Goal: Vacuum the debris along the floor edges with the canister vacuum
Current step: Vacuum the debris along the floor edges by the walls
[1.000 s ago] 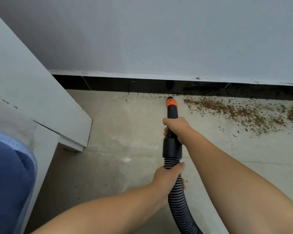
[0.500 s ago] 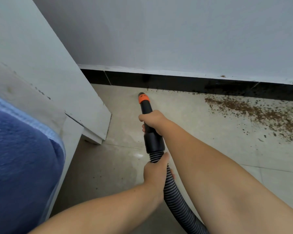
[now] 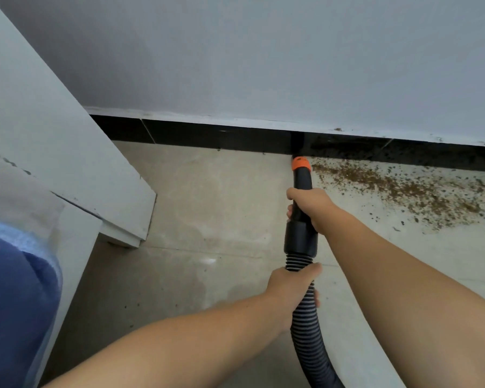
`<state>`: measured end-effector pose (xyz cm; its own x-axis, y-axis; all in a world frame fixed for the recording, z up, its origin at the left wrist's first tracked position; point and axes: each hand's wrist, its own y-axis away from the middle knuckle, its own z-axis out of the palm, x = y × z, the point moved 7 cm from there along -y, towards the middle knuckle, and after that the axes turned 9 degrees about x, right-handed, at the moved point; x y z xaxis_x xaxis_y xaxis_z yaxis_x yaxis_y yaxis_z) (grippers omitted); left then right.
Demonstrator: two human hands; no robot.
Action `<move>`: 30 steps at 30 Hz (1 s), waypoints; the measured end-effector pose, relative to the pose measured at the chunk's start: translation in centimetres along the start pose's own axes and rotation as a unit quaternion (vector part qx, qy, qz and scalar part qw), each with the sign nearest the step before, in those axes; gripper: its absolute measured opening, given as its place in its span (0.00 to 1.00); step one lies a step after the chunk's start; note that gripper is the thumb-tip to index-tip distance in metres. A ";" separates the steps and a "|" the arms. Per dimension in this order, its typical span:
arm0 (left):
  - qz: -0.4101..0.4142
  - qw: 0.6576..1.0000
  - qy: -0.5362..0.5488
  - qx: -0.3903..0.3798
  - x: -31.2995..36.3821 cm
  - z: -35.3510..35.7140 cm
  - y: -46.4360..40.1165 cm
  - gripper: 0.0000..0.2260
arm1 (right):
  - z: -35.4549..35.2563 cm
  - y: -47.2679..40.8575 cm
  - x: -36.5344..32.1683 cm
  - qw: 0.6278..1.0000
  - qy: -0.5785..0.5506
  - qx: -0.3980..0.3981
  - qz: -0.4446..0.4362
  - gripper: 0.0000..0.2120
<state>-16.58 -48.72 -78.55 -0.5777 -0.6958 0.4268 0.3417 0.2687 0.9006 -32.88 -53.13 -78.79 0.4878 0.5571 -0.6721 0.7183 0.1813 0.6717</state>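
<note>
Nearest, at the lower left, a patch of blue fabric (image 3: 14,303) fills the corner, with a pale white panel (image 3: 53,141) slanting away behind it toward the floor. Two bare forearms reach forward from the bottom edge. The left hand (image 3: 290,292) is wrapped round the ribbed black hose (image 3: 308,331), fingers curled under it and thumb lying across the top, just below where the ribs meet the smooth black cuff. The hose curves down and off the bottom edge, so the canister itself is out of sight. A little further out, the right hand (image 3: 311,208) grips the black nozzle tube (image 3: 301,183) from its right side, fingers closed round it above the cuff. The tube runs straight ahead and ends in an orange collar (image 3: 300,163), whose tip sits down at the line where the pale floor (image 3: 207,205) meets the black skirting (image 3: 207,135). Just to the right of that tip begins a band of brown debris (image 3: 403,191), thick against the skirting and thinning into scattered specks as it spreads right and toward me. To the left of the nozzle the floor edge shows only a few stray specks. Above the skirting rises a plain grey-white wall (image 3: 291,57), its bottom edge slightly chipped
</note>
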 end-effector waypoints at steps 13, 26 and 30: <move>0.015 0.992 0.083 0.096 0.4 -5.9 -1.3 0.12 | 10.2 1.8 -1.4 0.991 0.050 -0.112 -0.049 0.11; 0.004 0.992 0.102 0.075 0.6 -6.0 -0.6 0.13 | 12.1 2.7 -1.8 0.981 0.111 -0.150 -0.056 0.13; -0.017 0.999 0.033 0.030 -0.5 -3.9 0.0 0.14 | 7.4 1.7 -0.4 0.992 0.074 -0.091 -0.034 0.09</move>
<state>-13.40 -50.98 -79.05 -0.5379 -0.7465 0.3917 0.2774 0.2820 0.9184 -28.23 -59.02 -79.66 0.3523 0.6493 -0.6740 0.6392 0.3590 0.6801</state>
